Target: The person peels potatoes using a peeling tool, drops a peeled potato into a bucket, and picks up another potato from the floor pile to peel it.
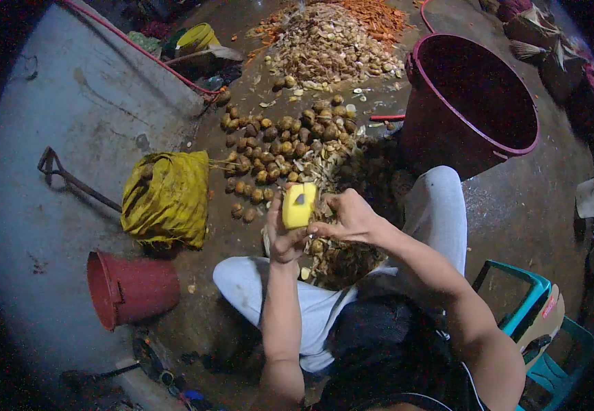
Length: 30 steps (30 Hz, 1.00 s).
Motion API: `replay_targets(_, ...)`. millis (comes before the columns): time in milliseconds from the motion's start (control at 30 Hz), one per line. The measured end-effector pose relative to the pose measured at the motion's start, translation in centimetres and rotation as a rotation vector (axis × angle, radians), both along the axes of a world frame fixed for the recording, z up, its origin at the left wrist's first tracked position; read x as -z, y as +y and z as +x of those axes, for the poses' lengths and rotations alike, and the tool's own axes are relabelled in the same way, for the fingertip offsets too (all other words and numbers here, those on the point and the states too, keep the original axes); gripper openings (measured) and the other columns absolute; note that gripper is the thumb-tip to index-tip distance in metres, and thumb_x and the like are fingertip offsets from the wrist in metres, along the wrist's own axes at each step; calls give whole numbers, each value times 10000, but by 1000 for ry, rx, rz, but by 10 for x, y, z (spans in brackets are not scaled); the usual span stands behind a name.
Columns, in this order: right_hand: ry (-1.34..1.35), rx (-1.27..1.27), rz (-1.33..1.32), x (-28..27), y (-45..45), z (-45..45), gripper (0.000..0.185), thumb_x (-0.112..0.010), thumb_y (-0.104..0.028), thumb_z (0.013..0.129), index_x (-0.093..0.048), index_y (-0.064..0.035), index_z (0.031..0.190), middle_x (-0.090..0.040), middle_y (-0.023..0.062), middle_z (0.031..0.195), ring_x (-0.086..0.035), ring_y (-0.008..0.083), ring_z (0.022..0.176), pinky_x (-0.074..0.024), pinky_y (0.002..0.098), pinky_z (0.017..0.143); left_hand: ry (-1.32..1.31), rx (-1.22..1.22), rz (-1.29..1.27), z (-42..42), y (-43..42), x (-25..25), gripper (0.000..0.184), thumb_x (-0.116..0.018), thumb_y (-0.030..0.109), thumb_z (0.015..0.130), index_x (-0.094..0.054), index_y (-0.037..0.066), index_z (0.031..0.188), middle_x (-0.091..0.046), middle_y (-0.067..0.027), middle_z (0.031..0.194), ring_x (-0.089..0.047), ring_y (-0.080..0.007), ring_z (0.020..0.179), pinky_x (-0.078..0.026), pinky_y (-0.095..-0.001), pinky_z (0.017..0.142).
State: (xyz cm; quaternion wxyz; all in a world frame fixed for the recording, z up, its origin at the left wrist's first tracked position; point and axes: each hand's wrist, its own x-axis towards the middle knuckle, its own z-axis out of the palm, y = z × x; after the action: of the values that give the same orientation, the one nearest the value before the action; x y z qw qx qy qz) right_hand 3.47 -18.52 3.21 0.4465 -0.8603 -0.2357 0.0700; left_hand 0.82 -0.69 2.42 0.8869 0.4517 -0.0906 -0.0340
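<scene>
My left hand [286, 240] holds a yellow peeled piece [297, 214] with a dark spot on its upper face, its fingers wrapped along the left side and underneath. Close against the piece's right side, my right hand [349, 218] has its fingers curled together; whatever is between them is too small to make out. Beyond both hands, many round brown unpeeled vegetables [269, 147] are spread on the wet floor. Pale peelings [321, 171] lie among them and below my hands, between my knees.
A large dark red tub [423, 130] stands at the right front. Heaps of pale peelings [331, 41] and orange pieces [379, 20] lie at the back. To the left are a yellow sack [166, 202], a red bucket [142, 288] and a handled tool [81, 183]. A teal stool [530, 281] stands lower right.
</scene>
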Motion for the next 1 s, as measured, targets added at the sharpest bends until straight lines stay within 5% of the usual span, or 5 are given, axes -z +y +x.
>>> replay_targets(267, -286, 53, -7, -2, 0, -3, 519, -631, -488, 850, -472, -58, 606, -391, 160, 450, -414, 389, 426, -360, 437, 442, 6, -177, 18, -3, -10, 1, 880, -807, 120, 592, -400, -11, 1362, -525, -122, 1287, -521, -261, 1199, -415, -383, 1039)
replay_targets(333, -176, 31, -111, -6, -2, -2, 560, -545, -597, 860, -624, -59, 728, -514, 187, 490, -571, 401, 510, -472, 471, 497, 24, -191, 34, -4, -11, -1, 879, -811, 130, 596, -401, -10, 1361, -528, -116, 1276, -524, -255, 1191, -424, -373, 1026)
replay_targets(667, 278, -96, 60, 8, -6, 8, 639, -545, -562, 886, -577, 36, 662, -483, 203, 486, -506, 286, 450, -414, 438, 485, 4, -305, 6, 12, -5, 12, 722, -749, 30, 668, -412, 25, 1306, -570, -106, 1162, -609, -222, 1033, -491, -325, 915)
replay_targets(800, 264, 100, 73, -4, -6, 13, 542, -675, -492, 816, -547, 18, 684, -430, 138, 568, -418, 216, 540, -401, 402, 545, 46, -146, -126, 11, 0, 2, 783, -777, 61, 645, -402, 6, 1331, -579, -118, 1158, -602, -218, 1028, -488, -331, 909)
replay_targets(1000, 78, -24, 161, -7, -8, 12, 834, -793, -669, 532, -659, 49, 933, -655, 219, 744, -669, 326, 709, -523, 402, 683, -13, 103, -51, 7, 2, 0, 826, -833, 99, 557, -461, -28, 1284, -597, -120, 1152, -600, -221, 1060, -475, -333, 946)
